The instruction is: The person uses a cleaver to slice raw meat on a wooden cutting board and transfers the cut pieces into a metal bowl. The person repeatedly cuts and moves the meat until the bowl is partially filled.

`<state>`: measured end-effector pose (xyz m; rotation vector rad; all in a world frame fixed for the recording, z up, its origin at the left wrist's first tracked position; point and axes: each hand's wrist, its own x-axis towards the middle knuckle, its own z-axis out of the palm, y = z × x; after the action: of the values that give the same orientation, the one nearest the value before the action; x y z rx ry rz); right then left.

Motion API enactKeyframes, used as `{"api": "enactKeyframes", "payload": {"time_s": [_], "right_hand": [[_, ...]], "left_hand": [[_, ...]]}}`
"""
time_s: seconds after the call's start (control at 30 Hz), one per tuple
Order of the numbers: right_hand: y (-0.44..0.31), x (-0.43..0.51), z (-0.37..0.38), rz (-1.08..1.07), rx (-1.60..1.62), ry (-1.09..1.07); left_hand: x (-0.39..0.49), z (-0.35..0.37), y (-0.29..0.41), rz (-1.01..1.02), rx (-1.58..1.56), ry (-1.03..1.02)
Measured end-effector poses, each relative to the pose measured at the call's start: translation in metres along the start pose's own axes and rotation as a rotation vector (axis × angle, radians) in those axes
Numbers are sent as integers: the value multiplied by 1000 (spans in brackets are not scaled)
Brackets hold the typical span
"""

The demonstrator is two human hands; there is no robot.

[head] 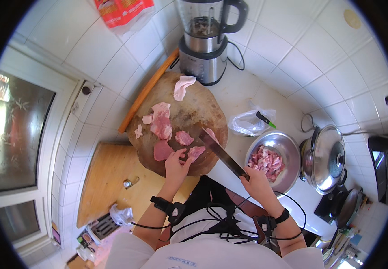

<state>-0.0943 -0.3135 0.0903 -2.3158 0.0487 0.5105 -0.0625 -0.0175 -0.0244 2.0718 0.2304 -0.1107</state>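
My right hand [256,185] grips the handle of a cleaver [223,154], its blade reaching over the right part of a round wooden chopping block [194,114]. Fingers of my left hand [177,164] touch a small piece of raw meat [196,153] near the block's front edge; whether they pinch it I cannot tell. Beside that hand lies a flat slice of meat [162,150]. A small chunk [184,138] and a larger piece with fat [161,121] lie farther back. Another piece [211,134] is partly behind the blade. A pale strip of fat or skin [183,88] rests at the back.
A steel bowl [293,148] holds cut meat [268,163]. Behind it, a knife with a black handle [264,117] lies on a plastic bag [247,122]. A blender [203,50] and a wooden rolling pin [150,89] border the block. A lidded pot [325,158] stands right.
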Motion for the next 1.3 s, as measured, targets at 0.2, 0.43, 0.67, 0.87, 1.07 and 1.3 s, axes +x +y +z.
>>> {"api": "enactKeyframes", "payload": {"time_s": [0.2,0.43,0.67,0.87,1.07,1.3], "right_hand": [[7,-4,10,-75,-102,-27],[5,-1,23,-96,-162,-37],[-1,1,27,-137,-153,-59],[4,4,35,-146,-237,-79],[-1,8,39,-161,-285,-140],[-14,46,64,-205,-277,-159]], "left_hand": [[-6,6,7,349,189,174],[-2,21,0,413,86,147],[-16,20,-5,347,55,226],[-11,27,-5,418,65,255],[-4,33,-9,524,131,296],[0,31,-15,574,155,284]]}}
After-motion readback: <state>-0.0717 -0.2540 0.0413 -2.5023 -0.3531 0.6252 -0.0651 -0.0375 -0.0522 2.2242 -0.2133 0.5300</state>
